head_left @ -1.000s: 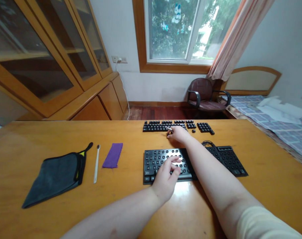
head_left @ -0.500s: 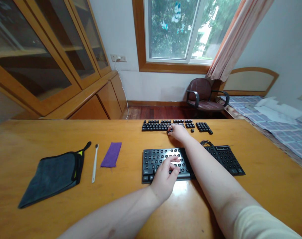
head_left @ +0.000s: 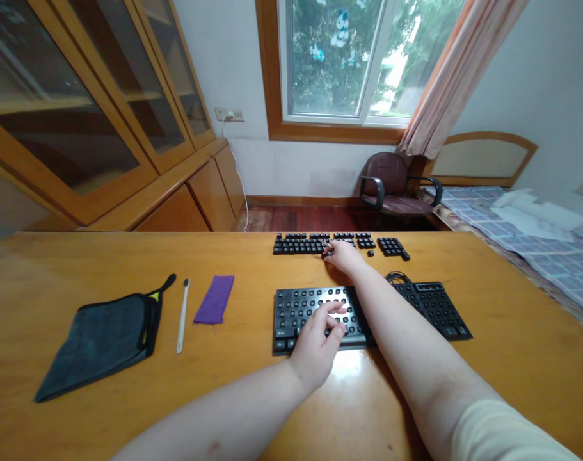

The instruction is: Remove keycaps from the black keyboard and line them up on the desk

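Note:
A black keyboard with most of its keycaps off lies before me, bare key stems showing across it. Over its middle rests my left hand, fingers loosely bent and apart, holding nothing. Reaching across the keyboard, my right hand is at the table's far side, its fingertips closed on a black keycap at the front of the rows of loose keycaps. A thin, shiny piece shows by those fingers, too small to name. My right forearm hides part of the keyboard.
To the left lie a purple cloth, a white toothbrush and a folded dark grey cloth. A loose number-pad block of keycaps sits far right. Beyond the wooden table stands an office chair.
Both hands stay almost where they were, the right one still at the loose keycaps. The whole view has shifted very slightly.

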The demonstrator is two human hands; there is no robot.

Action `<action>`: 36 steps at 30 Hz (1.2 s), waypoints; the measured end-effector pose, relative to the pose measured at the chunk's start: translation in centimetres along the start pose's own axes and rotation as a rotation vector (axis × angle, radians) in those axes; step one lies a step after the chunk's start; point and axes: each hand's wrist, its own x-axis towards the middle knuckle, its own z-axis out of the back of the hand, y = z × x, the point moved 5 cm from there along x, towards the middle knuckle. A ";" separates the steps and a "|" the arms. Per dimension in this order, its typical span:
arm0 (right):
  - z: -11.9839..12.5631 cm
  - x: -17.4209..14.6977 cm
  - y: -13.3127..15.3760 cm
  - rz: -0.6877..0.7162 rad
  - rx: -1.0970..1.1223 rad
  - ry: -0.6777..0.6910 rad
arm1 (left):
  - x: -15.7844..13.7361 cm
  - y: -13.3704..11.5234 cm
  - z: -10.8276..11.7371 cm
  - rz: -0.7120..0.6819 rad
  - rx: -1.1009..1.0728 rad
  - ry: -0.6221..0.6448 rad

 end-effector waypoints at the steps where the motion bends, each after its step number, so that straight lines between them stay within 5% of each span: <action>1: 0.0 0.0 0.0 0.002 0.000 -0.004 | 0.0 0.0 0.0 -0.002 0.000 0.002; 17: -0.2 0.1 -0.1 0.006 0.040 -0.034 | 0.0 -0.5 0.1 -0.018 0.073 0.003; 19: 0.5 -0.2 0.1 0.043 0.127 -0.127 | 0.1 -1.0 0.1 -0.044 0.136 0.015; 24: 5.9 -3.1 0.9 0.226 0.551 -0.661 | -1.0 -2.4 -1.4 -0.217 0.552 0.200; 27: 8.1 -6.3 1.2 0.300 0.718 -0.781 | -2.2 -1.6 -2.6 -0.254 0.899 0.239; 33: 4.2 -12.9 0.1 0.399 0.580 -0.310 | -3.4 0.1 -3.3 -0.206 1.197 0.172; 36: 2.6 -14.9 -0.9 0.486 0.546 -0.228 | -3.2 0.1 -3.4 -0.211 1.220 0.201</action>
